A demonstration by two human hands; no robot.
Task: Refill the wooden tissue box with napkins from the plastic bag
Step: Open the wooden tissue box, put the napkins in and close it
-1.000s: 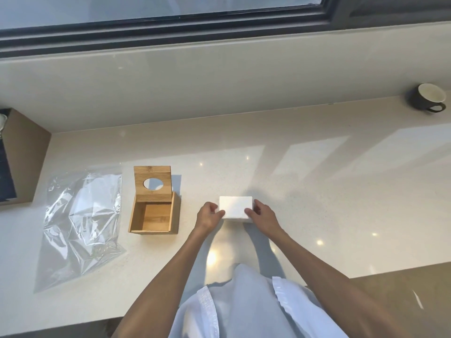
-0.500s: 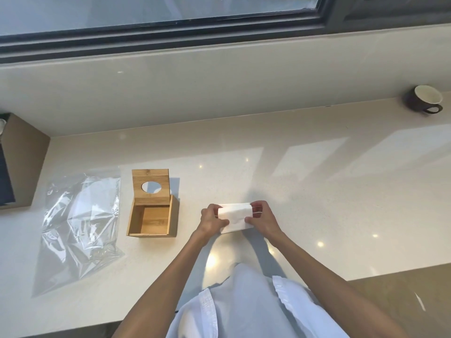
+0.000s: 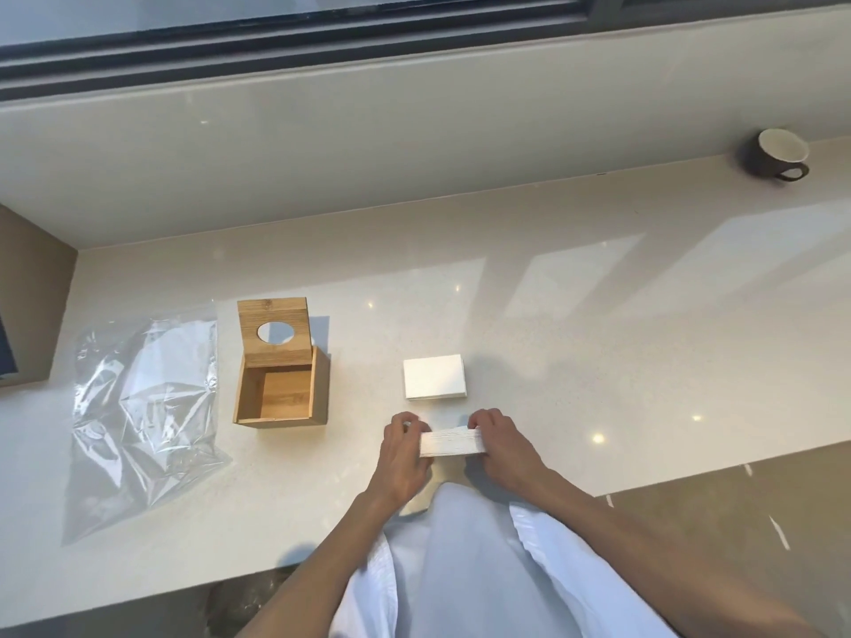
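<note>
A second ago both hands sat at the ends of a single white pile lying flat on the tabletop (image 3: pixel 575 352). Now that pile is split. One part, the remaining napkins (image 3: pixel 434 377), lies flat near the middle of the tabletop. The other part, the held napkins (image 3: pixel 451 443), is up off the surface just toward the front edge and tipped so that its layered side faces the camera.

The left hand (image 3: pixel 405 458) grips one end of this bundle with curled fingers and the right hand (image 3: pixel 502 446) grips the other end, so the bundle is squeezed between them.

The wooden tissue box (image 3: pixel 281 389) stands to the left of both piles, apart from them. Its lid (image 3: pixel 271 331), with the round hole, is swung up at the back, and its inside looks bare. The plastic bag (image 3: pixel 142 421) lies flat toward the left edge and seems to be emptied. A dark mug (image 3: pixel 780 154) stands at the far right corner.

The split suggests that the refill will go in portions. The bundle in hand looks ready to travel left and go down into the open box, and the flat pile would follow.
</note>
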